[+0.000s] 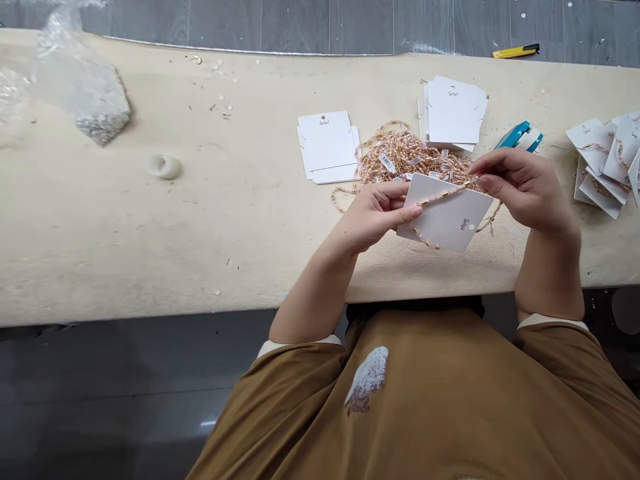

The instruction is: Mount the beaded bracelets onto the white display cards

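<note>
My left hand [383,217] grips the left edge of a white display card [445,223], thumb on its face. The card is tilted, with its printed name and punched hole toward the lower right. Across it runs a pink and gold beaded strand [440,197]; part of the strand also shows along the card's lower left edge. At the card's upper right corner, my right hand [515,183] pinches the strand between thumb and fingers. Just behind the card lies a heap of similar beaded strands [400,150] with small white barcode tags.
Stacks of blank white cards lie left [327,143] and right [455,117] of the heap. A teal tape dispenser [515,135] and cards with strands [600,160] are farther right. A tape roll [164,166], plastic bag [95,93] and yellow cutter [515,51] also lie on the table.
</note>
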`<state>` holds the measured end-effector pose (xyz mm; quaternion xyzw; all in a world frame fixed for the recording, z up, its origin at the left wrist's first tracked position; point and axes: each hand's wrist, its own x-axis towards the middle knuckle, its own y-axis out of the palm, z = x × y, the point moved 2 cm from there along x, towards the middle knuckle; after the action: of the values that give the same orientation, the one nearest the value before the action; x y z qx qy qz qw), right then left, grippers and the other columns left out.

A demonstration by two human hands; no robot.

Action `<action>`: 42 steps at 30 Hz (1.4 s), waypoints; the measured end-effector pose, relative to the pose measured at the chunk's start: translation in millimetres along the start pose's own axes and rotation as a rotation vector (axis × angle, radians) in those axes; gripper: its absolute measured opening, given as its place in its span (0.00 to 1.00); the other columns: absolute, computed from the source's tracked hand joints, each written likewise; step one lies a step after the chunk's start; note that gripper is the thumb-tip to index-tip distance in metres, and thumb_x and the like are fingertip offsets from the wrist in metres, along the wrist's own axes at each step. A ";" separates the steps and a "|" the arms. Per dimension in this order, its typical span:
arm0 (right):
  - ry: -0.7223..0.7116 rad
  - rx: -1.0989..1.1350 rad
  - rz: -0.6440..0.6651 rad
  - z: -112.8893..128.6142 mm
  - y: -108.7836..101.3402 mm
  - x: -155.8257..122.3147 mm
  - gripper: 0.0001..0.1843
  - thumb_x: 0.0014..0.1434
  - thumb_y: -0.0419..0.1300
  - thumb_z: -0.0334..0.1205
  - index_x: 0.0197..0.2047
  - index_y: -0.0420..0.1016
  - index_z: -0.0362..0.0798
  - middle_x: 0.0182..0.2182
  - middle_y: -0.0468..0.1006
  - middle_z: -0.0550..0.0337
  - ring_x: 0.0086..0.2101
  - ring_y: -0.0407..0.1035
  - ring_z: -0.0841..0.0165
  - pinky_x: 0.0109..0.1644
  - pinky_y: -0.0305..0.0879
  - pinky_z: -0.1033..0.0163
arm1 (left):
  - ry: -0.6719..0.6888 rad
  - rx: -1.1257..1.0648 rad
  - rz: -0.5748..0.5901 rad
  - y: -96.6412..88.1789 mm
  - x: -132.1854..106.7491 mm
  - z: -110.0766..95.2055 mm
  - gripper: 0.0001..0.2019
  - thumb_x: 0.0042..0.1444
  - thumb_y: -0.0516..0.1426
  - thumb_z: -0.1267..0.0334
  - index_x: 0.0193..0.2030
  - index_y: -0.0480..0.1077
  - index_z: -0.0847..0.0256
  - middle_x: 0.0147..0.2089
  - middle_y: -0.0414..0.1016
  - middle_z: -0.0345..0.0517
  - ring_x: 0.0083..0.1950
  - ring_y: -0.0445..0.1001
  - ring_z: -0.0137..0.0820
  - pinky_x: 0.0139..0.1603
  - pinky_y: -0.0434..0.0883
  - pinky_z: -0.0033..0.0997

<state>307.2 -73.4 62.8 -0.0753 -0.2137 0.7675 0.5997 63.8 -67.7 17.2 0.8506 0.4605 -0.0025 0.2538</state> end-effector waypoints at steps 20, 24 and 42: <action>0.060 0.197 0.014 -9.8 5.3 4.1 0.16 0.53 0.74 0.54 0.32 0.85 0.50 0.27 0.78 0.60 0.26 0.66 0.75 0.25 0.59 0.67 | -0.004 -0.031 0.026 3.8 -4.8 -5.1 0.18 0.44 0.75 0.55 0.41 0.84 0.60 0.34 0.85 0.44 0.30 0.79 0.28 0.27 0.78 0.21; 0.088 0.210 0.039 -13.8 4.4 4.2 0.16 0.53 0.74 0.55 0.33 0.84 0.51 0.23 0.74 0.62 0.24 0.62 0.76 0.24 0.56 0.67 | 0.021 -0.017 0.007 2.8 -5.2 -3.1 0.18 0.44 0.74 0.54 0.41 0.84 0.59 0.36 0.85 0.45 0.32 0.81 0.30 0.27 0.77 0.21; 0.237 0.512 0.163 -21.4 16.1 8.2 0.17 0.51 0.74 0.54 0.33 0.81 0.49 0.29 0.77 0.59 0.27 0.68 0.73 0.29 0.63 0.66 | 0.007 -0.019 0.007 6.3 -6.4 -4.4 0.18 0.44 0.74 0.53 0.41 0.84 0.58 0.35 0.85 0.45 0.31 0.81 0.31 0.27 0.79 0.24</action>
<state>298.6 -63.5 38.0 -0.0275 0.0655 0.8280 0.5562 64.0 -73.6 25.2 0.8498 0.4583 0.0059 0.2604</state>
